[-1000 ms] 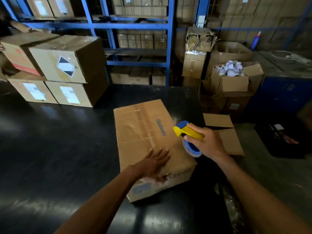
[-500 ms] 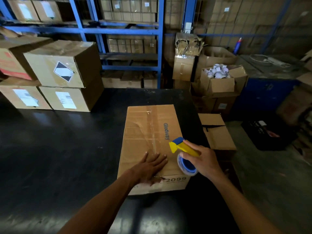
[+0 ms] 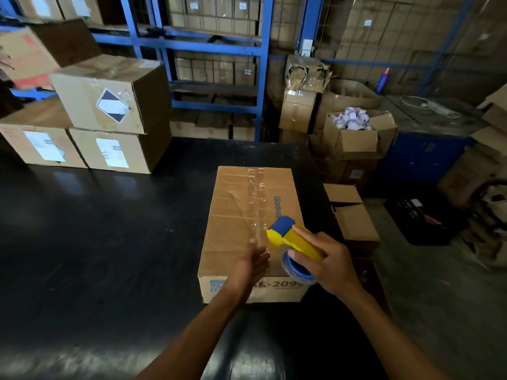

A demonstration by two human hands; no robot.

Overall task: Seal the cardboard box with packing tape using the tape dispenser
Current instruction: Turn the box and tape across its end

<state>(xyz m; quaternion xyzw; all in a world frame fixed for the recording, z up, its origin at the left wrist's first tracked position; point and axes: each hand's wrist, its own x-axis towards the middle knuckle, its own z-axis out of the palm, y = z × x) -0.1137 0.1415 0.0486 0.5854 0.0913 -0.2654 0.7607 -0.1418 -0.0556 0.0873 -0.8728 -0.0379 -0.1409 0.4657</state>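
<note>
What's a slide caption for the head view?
Right hand holds tape dispenser over taped cardboard box; left hand at its near end.

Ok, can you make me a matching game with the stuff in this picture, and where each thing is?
Things:
1. yellow and blue tape dispenser
2. brown cardboard box with clear tape on top
3. white rolls
4. blue bottle

Places:
A. inside an open cardboard box by the shelves
B. lying on the black table
C. held in the right hand
D. standing far back on the right

Pairs: 1-C, 2-B, 3-A, 4-D
</note>
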